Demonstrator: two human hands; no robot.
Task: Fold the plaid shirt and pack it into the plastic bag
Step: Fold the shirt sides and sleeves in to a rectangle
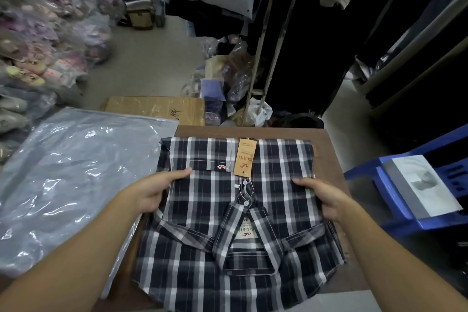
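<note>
Heaps of bagged clothing point(43, 33) are piling up along the far left, blurred. Nearer, a stack of clear plastic bags point(76, 180) is lying flat at the left, its right edge overlapping the left side of the brown bench point(326, 139). Behind the bags, a flat piece of cardboard point(157, 109) is showing.

The left hand point(157, 189) is gripping the left edge of the plaid shirt point(240, 235), thumb lying on top of the fabric and fingers tucked underneath; its grip is closing on the cloth. The shirt is lying folded on the bench, front up, collar point(243, 233) nearest the person and the folded lower part farthest away. A tan paper hang tag point(245, 157) is resting on the far half of the shirt, just right of a small red emblem point(222, 166) stitched on the pocket. White buttons are running down the middle between tag and collar.

The right hand point(321, 197) is holding the shirt's right edge in the same manner, thumb on top, fingers under, grip pinching the fabric.

Further right, a blue plastic chair point(395, 220) is standing beside the bench, carrying a flat grey-and-white packet point(417, 185). Dark garments are hanging behind.
</note>
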